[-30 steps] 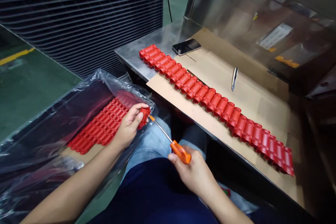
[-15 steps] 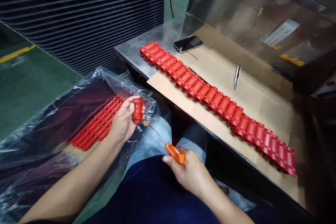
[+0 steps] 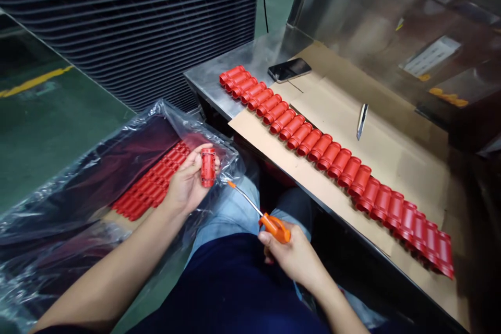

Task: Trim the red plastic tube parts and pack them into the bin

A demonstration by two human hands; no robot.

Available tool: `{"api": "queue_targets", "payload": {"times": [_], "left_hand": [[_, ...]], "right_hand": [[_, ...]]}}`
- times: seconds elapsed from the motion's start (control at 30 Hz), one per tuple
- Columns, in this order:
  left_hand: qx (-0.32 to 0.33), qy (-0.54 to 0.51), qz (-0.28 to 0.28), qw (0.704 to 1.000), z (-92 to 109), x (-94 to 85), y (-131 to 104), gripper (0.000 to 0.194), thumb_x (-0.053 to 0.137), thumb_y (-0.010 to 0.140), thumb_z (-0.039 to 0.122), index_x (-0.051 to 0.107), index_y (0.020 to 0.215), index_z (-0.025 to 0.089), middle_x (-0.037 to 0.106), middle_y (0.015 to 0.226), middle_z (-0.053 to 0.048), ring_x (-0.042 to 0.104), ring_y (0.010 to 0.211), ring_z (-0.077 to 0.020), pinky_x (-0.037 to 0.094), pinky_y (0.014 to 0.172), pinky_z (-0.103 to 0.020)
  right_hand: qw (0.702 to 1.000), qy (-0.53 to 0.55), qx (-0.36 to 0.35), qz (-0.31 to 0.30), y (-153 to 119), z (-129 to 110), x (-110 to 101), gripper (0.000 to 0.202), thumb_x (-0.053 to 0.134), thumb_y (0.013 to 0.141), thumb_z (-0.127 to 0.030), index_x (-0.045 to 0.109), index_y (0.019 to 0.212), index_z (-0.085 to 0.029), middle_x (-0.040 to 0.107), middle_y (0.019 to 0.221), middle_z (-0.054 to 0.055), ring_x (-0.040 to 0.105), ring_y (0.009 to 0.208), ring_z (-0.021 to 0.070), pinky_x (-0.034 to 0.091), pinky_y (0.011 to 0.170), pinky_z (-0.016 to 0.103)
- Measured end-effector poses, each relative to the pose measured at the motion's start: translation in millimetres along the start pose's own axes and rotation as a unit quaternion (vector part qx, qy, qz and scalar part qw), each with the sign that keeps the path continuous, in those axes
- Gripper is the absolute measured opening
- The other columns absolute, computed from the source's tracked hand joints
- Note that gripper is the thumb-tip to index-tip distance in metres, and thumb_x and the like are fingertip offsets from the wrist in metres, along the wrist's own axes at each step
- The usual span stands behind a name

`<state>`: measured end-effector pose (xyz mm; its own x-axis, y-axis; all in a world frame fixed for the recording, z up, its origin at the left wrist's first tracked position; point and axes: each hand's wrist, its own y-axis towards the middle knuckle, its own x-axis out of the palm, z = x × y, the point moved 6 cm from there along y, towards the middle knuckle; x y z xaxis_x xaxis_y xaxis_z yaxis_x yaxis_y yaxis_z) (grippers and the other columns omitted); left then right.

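A red plastic cylindrical part is gripped upright between the thumb and fingers of my left hand, above the edge of the lined box. My right hand is closed round the orange handle of a screwdriver-like tool. Its thin metal shaft points up and left, and its orange tip is a short way to the right of the part, not touching it. On the bench beside my hands lies a long slanting row of similar red parts, set side by side.
At left stands a box lined with clear plastic, holding stacked red parts. Cardboard covers much of the metal bench, with a phone and a utility knife on it. Dark ribbed stacked panels rise behind the box.
The tool's tip has drawn away from the red part, down and to the right, with my right hand. The part has turned in my left hand. The whole view has shifted slightly.
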<state>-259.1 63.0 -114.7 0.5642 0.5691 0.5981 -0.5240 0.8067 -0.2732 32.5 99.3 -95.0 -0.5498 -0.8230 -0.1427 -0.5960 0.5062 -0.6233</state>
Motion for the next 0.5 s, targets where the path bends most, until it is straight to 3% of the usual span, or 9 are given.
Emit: {"api": "queue_targets", "payload": {"times": [0.1,0.2,0.33,0.5], "left_hand": [[-0.051,-0.042,-0.017,0.998,0.1,8.5,-9.9,0.040,0.077,0.097,0.027,0.072,0.136,0.019,0.076,0.102,-0.011,0.073,0.091,-0.0225,0.064,0.083,-0.035],[-0.084,-0.076,-0.027,0.993,0.3,20.3,-19.8,0.039,0.073,0.099,0.023,0.073,0.137,0.019,0.075,0.101,-0.011,0.073,0.089,-0.0224,0.064,0.083,-0.034],[-0.111,-0.095,-0.044,0.988,0.2,33.0,-27.8,0.038,0.072,0.099,0.022,0.073,0.137,0.017,0.076,0.101,-0.012,0.073,0.087,-0.0207,0.063,0.083,-0.031],[-0.130,-0.123,-0.046,0.983,-2.5,38.7,-31.1,0.040,0.072,0.099,0.020,0.071,0.138,0.015,0.076,0.102,-0.014,0.074,0.091,-0.0221,0.063,0.085,-0.031]], "right_hand": [[0.995,0.086,0.042,-0.036,19.9,44.3,-2.5,0.065,0.080,0.077,-0.083,0.067,0.089,-0.021,0.072,0.067,0.001,0.077,0.063,0.0231,0.055,0.060,0.029],[0.991,0.109,0.078,-0.024,41.7,86.1,-9.4,0.083,0.081,0.063,-0.094,0.066,0.092,-0.018,0.074,0.070,0.004,0.081,0.065,0.0266,0.060,0.058,0.031],[0.987,0.122,0.109,0.013,61.4,125.8,-18.9,0.088,0.077,0.065,-0.097,0.065,0.101,-0.018,0.071,0.065,0.002,0.083,0.067,0.0279,0.061,0.055,0.028],[0.986,0.102,0.133,0.028,77.8,153.4,-18.5,0.068,0.072,0.083,-0.087,0.062,0.082,-0.020,0.072,0.063,0.003,0.078,0.057,0.0193,0.054,0.048,0.021]]}}
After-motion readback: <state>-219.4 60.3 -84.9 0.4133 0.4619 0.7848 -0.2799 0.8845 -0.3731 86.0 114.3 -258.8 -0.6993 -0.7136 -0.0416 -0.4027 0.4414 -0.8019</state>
